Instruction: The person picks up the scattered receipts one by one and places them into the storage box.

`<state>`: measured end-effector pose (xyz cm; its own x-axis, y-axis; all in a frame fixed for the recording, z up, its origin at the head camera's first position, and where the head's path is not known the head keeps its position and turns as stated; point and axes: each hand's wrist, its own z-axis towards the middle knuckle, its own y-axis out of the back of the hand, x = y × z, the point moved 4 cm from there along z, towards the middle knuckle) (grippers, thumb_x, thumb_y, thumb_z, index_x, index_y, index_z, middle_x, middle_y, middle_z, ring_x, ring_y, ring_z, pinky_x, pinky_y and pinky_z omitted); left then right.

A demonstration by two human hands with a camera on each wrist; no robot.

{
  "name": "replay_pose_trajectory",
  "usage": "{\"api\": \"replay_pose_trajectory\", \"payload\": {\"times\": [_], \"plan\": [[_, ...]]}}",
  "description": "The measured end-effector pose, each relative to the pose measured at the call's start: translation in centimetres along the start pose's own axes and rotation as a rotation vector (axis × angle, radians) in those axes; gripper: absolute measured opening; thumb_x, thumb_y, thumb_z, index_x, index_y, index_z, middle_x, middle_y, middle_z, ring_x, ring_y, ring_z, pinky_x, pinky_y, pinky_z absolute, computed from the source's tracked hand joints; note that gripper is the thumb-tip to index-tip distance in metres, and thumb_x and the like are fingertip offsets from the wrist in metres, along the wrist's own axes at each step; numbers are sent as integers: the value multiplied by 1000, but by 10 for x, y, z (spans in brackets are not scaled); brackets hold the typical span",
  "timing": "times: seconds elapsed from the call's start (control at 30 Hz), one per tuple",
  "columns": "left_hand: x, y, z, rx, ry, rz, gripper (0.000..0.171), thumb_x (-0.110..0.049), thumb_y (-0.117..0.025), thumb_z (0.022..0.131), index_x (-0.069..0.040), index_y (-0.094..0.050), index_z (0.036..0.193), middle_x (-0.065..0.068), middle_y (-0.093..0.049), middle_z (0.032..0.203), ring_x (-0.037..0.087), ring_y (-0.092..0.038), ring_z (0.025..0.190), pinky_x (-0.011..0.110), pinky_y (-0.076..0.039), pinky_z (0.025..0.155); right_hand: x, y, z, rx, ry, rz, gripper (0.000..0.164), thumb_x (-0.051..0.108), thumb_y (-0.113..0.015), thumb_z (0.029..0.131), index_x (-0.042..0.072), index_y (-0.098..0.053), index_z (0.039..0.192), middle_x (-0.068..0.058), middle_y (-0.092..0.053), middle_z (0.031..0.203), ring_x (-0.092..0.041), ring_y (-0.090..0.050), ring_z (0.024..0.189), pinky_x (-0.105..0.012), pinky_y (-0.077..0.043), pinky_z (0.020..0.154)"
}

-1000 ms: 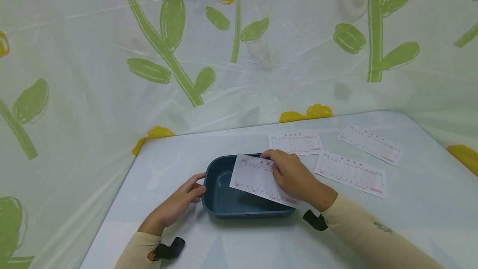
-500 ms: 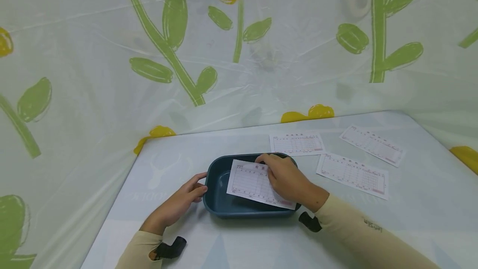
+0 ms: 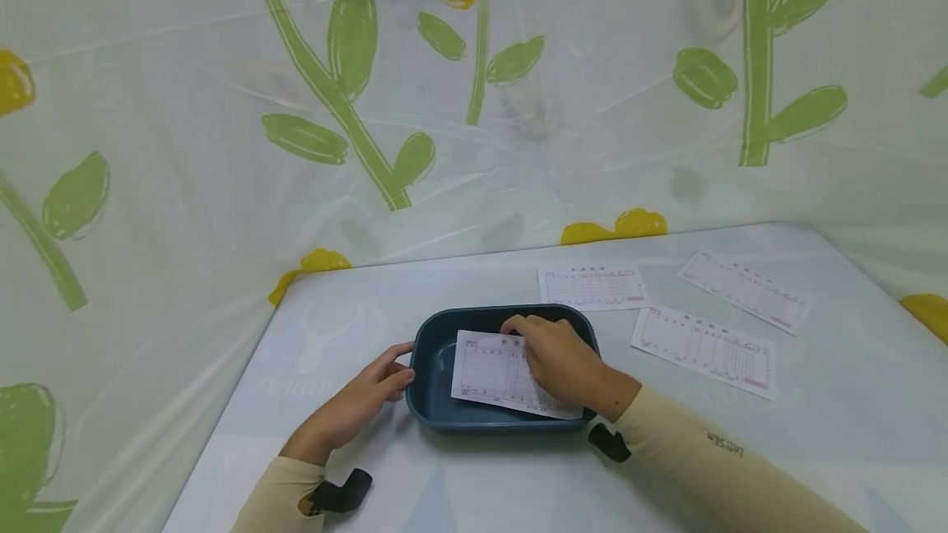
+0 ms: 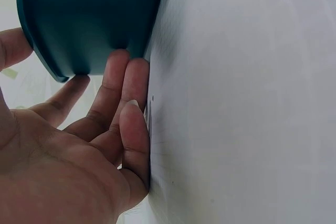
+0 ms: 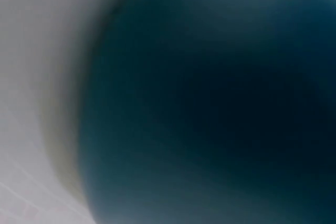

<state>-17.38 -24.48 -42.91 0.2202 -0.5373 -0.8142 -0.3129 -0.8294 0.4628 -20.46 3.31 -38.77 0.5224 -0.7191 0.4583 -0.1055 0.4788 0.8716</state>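
A dark teal tray (image 3: pixel 431 401) stands on the pale table in the head view. Inside it a printed paper slip (image 3: pixel 485 368) lies nearly flat. My right hand (image 3: pixel 551 356) lies over the slip's right half, fingers curled at its far edge, holding it. My left hand (image 3: pixel 370 389) rests on the table with straight fingers touching the tray's left wall. The left wrist view shows those fingers (image 4: pixel 126 90) against the tray's outer wall (image 4: pixel 94 19). The right wrist view is only a dark teal blur of the tray (image 5: pixel 210 103).
Three more slips lie on the table (image 3: pixel 829 434) to the right of the tray: one behind it (image 3: pixel 594 286), one near (image 3: pixel 704 349), one far right (image 3: pixel 744 290). A flowered plastic sheet (image 3: pixel 474 105) walls off the back and both sides.
My right hand has lowered the slip leftward and down, from tilted over the tray's rim to almost flat inside it. My left hand has stayed against the tray.
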Motion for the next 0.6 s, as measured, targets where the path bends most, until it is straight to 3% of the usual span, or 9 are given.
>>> {"api": "replay_pose_trajectory", "payload": {"times": [0.17, 0.4, 0.6], "plan": [[-2, 0, -1, 2, -14, 7, 57, -43, -51, 102, -26, -34, 154, 9, -59, 128, 27, -59, 115, 61, -39, 107, 0, -5, 1, 32, -10, -26, 32, 2, -50, 100, 17, -64, 125, -1, -71, 114, -6, -61, 82, -24, -54, 76], [-3, 0, -3, 7, -15, 8, 57, -43, -52, 102, -26, -34, 154, 9, -59, 129, 27, -59, 115, 61, -39, 107, -1, -10, 3, 108, -31, -74, 30, 7, -51, 102, 19, -64, 125, 1, -70, 114, -12, -61, 98, -38, -47, 90], [-3, 1, -3, 4, -8, 21, 56, -43, -51, 102, -27, -34, 153, 8, -59, 129, 27, -59, 114, 61, -40, 106, -1, -16, 5, 140, -32, -121, 31, 8, -61, 97, 23, -65, 124, 1, -70, 112, -14, -60, 98, -39, -47, 90]]}}
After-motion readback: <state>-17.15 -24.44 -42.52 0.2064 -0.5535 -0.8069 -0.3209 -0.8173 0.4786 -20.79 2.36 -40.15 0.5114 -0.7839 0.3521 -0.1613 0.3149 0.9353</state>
